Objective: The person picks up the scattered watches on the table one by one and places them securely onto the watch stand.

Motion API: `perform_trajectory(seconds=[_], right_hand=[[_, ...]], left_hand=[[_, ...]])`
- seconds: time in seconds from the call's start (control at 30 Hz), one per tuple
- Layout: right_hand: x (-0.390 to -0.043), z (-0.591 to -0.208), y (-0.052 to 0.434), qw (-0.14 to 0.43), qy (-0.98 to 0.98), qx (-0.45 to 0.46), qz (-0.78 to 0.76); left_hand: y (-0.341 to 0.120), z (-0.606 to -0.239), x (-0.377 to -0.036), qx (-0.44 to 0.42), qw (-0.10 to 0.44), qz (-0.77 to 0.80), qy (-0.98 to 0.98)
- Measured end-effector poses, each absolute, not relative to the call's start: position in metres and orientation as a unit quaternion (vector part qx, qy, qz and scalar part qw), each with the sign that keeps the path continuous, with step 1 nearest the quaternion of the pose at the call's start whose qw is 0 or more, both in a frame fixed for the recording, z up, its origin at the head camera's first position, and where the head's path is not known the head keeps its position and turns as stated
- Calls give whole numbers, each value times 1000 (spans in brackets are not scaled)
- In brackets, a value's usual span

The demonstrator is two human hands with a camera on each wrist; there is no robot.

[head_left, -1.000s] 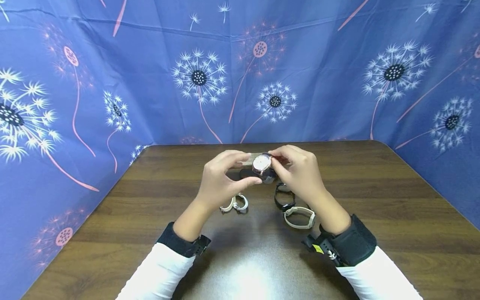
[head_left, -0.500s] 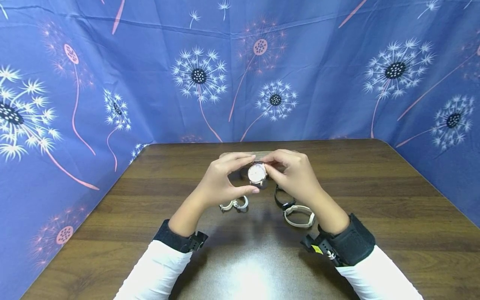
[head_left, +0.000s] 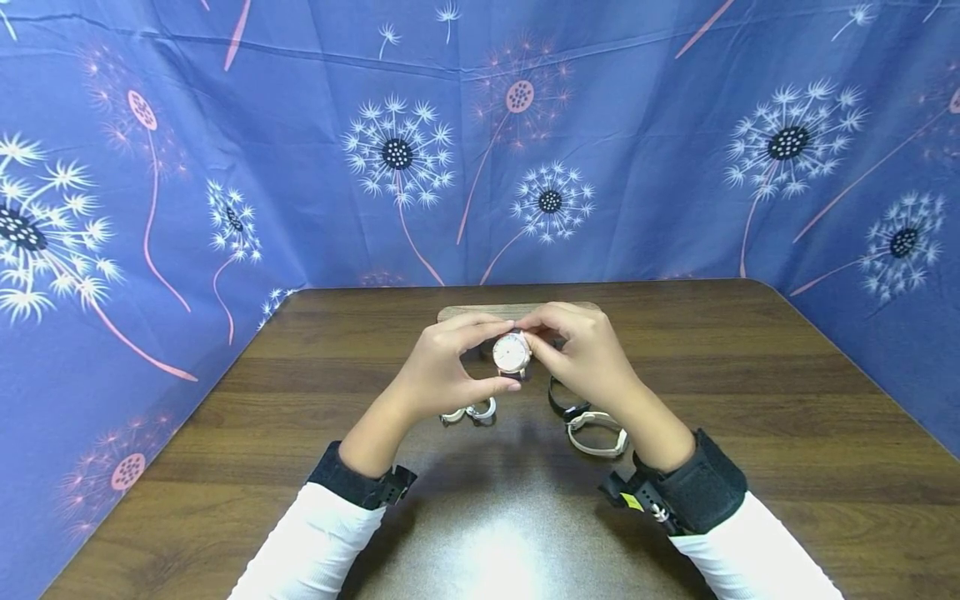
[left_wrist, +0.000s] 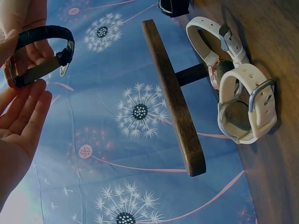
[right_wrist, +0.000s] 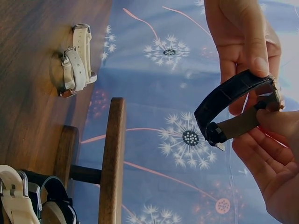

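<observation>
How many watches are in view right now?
5: a dark-strapped watch, held by left hand and right hand; a white watch and cream watch on the table left of centre; a black watch and beige watch right of centre. The hands may hide others.

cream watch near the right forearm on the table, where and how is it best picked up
I'd pinch the cream watch by the near side of its band, coming down from above on the person's side, a fingertip inside the loop. It lies on its edge, so the ring opens upward, and the black watch crowds its far left side.
</observation>
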State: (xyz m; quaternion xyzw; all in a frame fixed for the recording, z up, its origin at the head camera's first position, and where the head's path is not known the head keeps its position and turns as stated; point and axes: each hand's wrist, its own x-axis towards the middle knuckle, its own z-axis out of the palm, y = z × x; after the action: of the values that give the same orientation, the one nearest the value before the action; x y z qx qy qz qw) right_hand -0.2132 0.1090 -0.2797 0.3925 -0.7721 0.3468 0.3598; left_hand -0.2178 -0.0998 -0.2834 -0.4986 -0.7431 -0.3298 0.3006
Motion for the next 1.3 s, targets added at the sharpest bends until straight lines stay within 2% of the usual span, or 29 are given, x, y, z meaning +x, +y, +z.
perform_trajectory(seconds=[0.4, 0.77, 0.9, 1.13, 1.3], right_hand=[[-225, -280, 129, 331, -800, 377, 329], [-273, -292, 175, 270, -885, 330, 190], [-290, -295, 189, 243, -899, 322, 169], [-313, -302, 200, 140, -921, 321, 169], [-322, -308, 203, 91, -933, 301, 176]], left_hand=[[-115, -285, -225, -462, 326, -287, -773], [-167, -288, -272, -370, 316, -277, -829], [-179, -287, -285, -345, 289, -278, -848], [-191, -292, -299, -296, 222, -297, -880], [-193, -298, -308, -272, 186, -309, -892]])
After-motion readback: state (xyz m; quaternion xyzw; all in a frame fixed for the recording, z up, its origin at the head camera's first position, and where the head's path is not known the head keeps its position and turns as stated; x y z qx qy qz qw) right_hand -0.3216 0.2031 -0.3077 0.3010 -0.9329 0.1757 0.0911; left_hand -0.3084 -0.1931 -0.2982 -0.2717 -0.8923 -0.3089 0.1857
